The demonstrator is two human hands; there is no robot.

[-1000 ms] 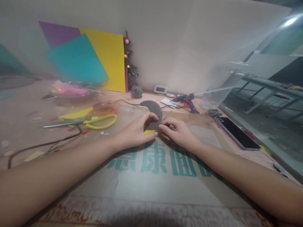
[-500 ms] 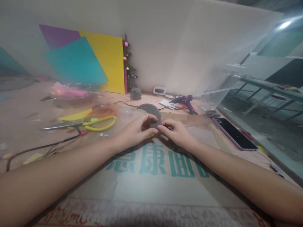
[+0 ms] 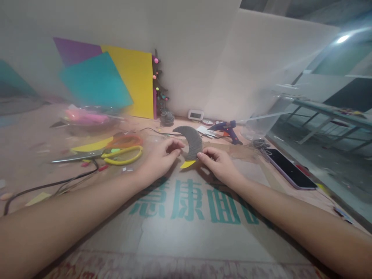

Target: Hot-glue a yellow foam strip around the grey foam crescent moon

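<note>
A crescent moon shape [image 3: 194, 141] stands at the middle of the work area, most of it wrapped in grey fuzzy strand. Its lower tip is bare yellow card [image 3: 188, 164]. My right hand [image 3: 217, 161] pinches the crescent's right edge near the lower end, thumb in front. Just left of the crescent, and apart from it, my left hand [image 3: 167, 155] has thumb and fingertips brought together. Whatever lies between those fingertips is too small to make out. Beneath both hands lies a cardboard sheet [image 3: 180, 236] printed with green characters.
Scissors with yellow and orange handles [image 3: 124, 155] lie at left near a black cable [image 3: 52, 180]. A glue gun [image 3: 228, 130] and a small white clock [image 3: 195, 114] stand at the back. A phone [image 3: 290, 168] lies right. Coloured sheets [image 3: 136, 81] lean on the back wall.
My left hand has drawn away to the left from the crescent, uncovering its curve and yellow tip. The crescent remains in my right hand. The view has shifted slightly.
</note>
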